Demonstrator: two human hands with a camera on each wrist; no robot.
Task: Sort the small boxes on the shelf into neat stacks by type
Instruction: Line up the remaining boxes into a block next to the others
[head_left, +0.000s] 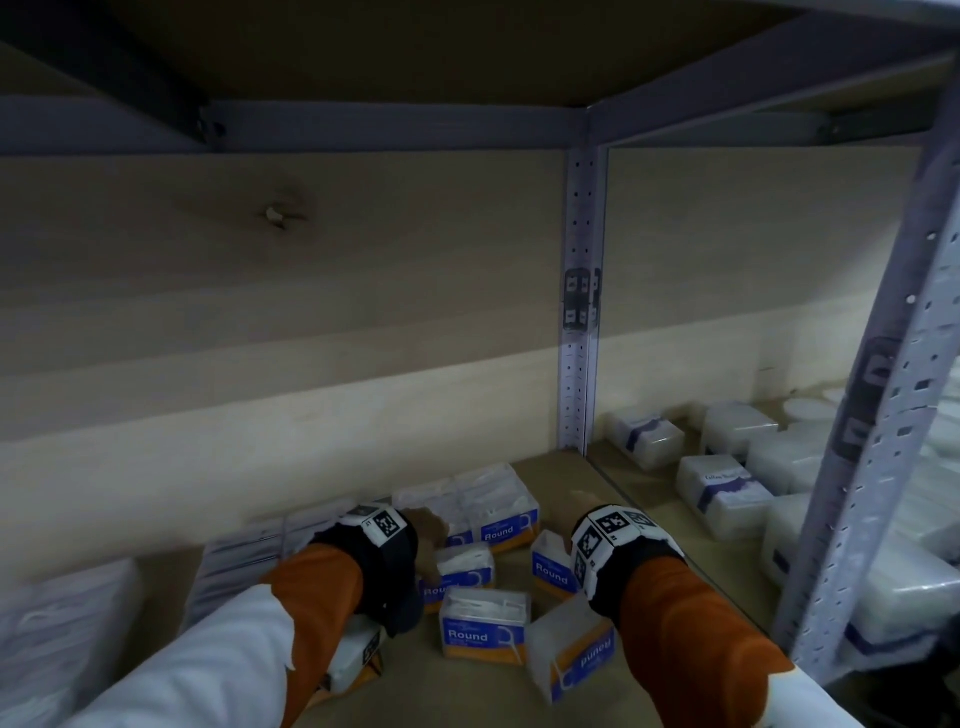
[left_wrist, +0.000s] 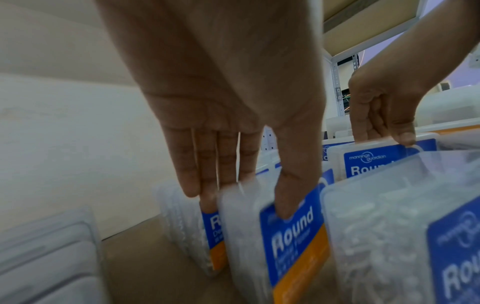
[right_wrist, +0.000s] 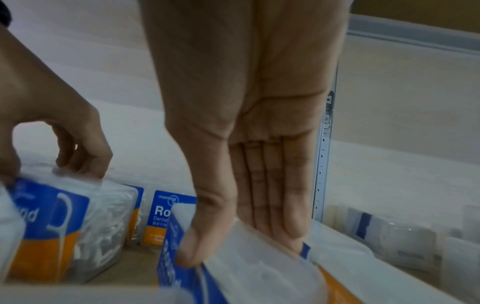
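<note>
Several clear floss-pick boxes with blue and orange "Round" labels lie loose on the shelf board (head_left: 571, 483). My left hand (left_wrist: 246, 201) pinches one upright box (left_wrist: 262, 236), thumb on its label and fingers behind it; in the head view this box (head_left: 462, 566) sits just under the hand (head_left: 428, 535). My right hand (right_wrist: 239, 244) grips the top of another upright box (right_wrist: 249, 273), thumb in front and fingers behind. In the head view that box (head_left: 553, 564) shows left of my right wrist band, which hides the fingers. A tidy stack (head_left: 498, 509) stands against the back wall.
One loose box (head_left: 483, 623) stands in front, and another (head_left: 571, 654) lies tipped over. Flat clear packs (head_left: 244, 566) line the wall at the left. White packs with purple labels (head_left: 722, 493) fill the bay beyond the metal post (head_left: 579, 312). A front post (head_left: 883, 415) stands at the right.
</note>
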